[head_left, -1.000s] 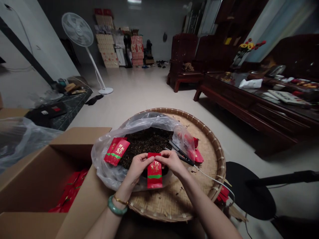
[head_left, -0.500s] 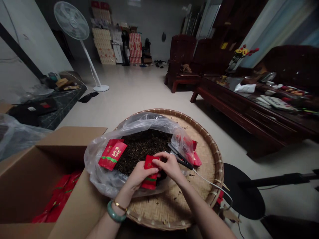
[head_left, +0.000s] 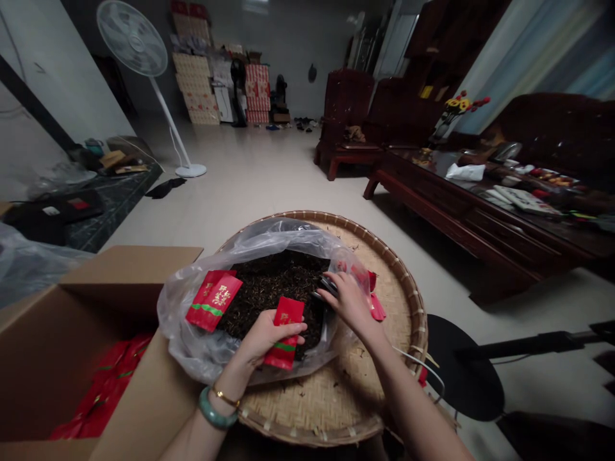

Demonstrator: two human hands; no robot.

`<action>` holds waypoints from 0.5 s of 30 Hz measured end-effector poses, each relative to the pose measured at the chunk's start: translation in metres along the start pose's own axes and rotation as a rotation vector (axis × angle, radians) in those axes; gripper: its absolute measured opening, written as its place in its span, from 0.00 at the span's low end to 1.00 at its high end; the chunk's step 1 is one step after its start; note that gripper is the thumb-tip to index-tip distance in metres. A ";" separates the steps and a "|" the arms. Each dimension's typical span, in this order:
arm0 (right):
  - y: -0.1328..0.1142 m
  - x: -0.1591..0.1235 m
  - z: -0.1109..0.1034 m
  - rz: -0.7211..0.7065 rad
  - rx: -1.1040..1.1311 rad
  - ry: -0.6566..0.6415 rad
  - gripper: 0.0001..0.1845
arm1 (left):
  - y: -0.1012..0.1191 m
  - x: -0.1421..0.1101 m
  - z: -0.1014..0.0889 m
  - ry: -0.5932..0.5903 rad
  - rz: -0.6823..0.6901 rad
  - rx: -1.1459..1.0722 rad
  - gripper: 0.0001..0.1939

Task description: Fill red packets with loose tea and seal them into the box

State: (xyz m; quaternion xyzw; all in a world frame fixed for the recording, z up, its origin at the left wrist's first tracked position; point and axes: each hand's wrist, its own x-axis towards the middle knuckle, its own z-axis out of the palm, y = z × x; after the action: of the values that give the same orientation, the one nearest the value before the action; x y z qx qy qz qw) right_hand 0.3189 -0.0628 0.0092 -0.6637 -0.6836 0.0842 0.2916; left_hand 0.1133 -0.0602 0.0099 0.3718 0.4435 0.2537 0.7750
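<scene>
Upright over the open bag, a small red packet (head_left: 290, 314) with gold writing and a green band is pinched in my left hand (head_left: 270, 334). Fingers of my right hand (head_left: 350, 306) close around a dark hair straightener (head_left: 327, 285) at the bag's right side; most of its body is hidden under the hand. A clear plastic bag (head_left: 185, 346) holds dark, loose tea leaves (head_left: 273, 276). Two overlapping red packets (head_left: 214, 301) lie on its left part. The bag rests on a round woven bamboo tray (head_left: 346, 400).
To the left stands an open cardboard box (head_left: 139, 384) with several red packets (head_left: 108, 384) inside. More red packets (head_left: 377, 307) lie right of the bag. A white cord (head_left: 423, 362) crosses the tray's right rim. A black round stand base (head_left: 468, 368) is on the floor.
My right hand has let go of the red packet and moved right onto the hair straightener. My left hand still holds the packet, and its front now shows more fully.
</scene>
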 end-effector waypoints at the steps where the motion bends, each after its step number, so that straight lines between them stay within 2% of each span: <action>1: 0.008 -0.003 -0.001 0.011 -0.079 -0.047 0.22 | 0.000 0.001 0.000 0.007 0.008 -0.015 0.26; 3: 0.019 -0.010 0.000 0.008 -0.177 -0.131 0.28 | -0.002 0.002 -0.001 0.024 0.025 -0.039 0.27; 6: 0.028 -0.015 0.006 -0.007 -0.190 -0.175 0.31 | -0.003 0.002 0.000 0.036 0.059 -0.054 0.27; 9: 0.030 -0.012 0.004 0.029 -0.011 -0.161 0.27 | -0.004 0.000 0.001 0.022 0.097 -0.037 0.28; 12: 0.024 -0.009 -0.011 0.053 0.258 -0.165 0.24 | -0.003 -0.001 0.000 0.002 0.112 -0.005 0.27; 15: 0.006 -0.006 -0.029 0.021 0.418 -0.325 0.25 | -0.001 -0.002 0.000 -0.020 0.125 0.059 0.24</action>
State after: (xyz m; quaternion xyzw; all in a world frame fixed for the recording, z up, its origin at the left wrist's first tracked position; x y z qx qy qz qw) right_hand 0.3387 -0.0761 0.0278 -0.5738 -0.6824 0.3322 0.3079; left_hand 0.1127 -0.0625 0.0106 0.4242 0.4188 0.2848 0.7507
